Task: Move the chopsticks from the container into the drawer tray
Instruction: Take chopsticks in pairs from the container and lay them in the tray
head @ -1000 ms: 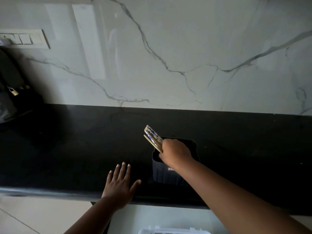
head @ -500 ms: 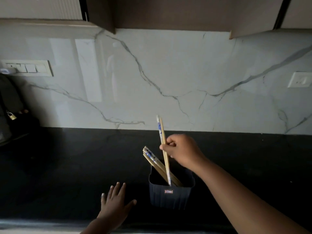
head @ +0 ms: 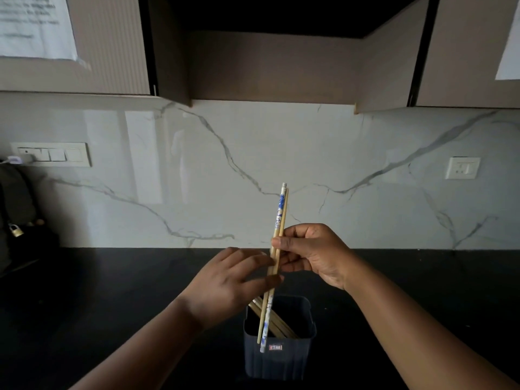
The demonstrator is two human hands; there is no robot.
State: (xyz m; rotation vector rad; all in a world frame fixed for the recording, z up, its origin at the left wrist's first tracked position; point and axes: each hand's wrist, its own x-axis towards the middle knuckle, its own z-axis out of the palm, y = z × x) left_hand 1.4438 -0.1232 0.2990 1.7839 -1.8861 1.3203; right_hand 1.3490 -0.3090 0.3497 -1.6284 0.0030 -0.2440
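Nearest to me, a dark, ribbed, square plastic container point(head: 280, 358) stands on the black stone countertop point(head: 98, 291), and several plain wooden chopsticks point(head: 277, 325) lean slantwise inside it. Just above it, a lifted pair of slim chopsticks, one plain wood and one printed blue and white point(head: 278, 220), stands nearly upright, its lower tips hanging in front of the container's near wall. The right hand point(head: 315, 253) pinches the pair at mid-length between thumb and curled fingers. The left hand point(head: 230, 282) reaches in from the side, thumb and fingers closing loosely on the shafts just below that pinch. These sticks look light, stiff and smooth, so they may slide apart; a hold near the middle, both pressed together, seems safest. The drawer tray is out of view. Behind, a white veined marble backsplash point(head: 253, 164) rises to brown wall cabinets point(head: 112, 46).
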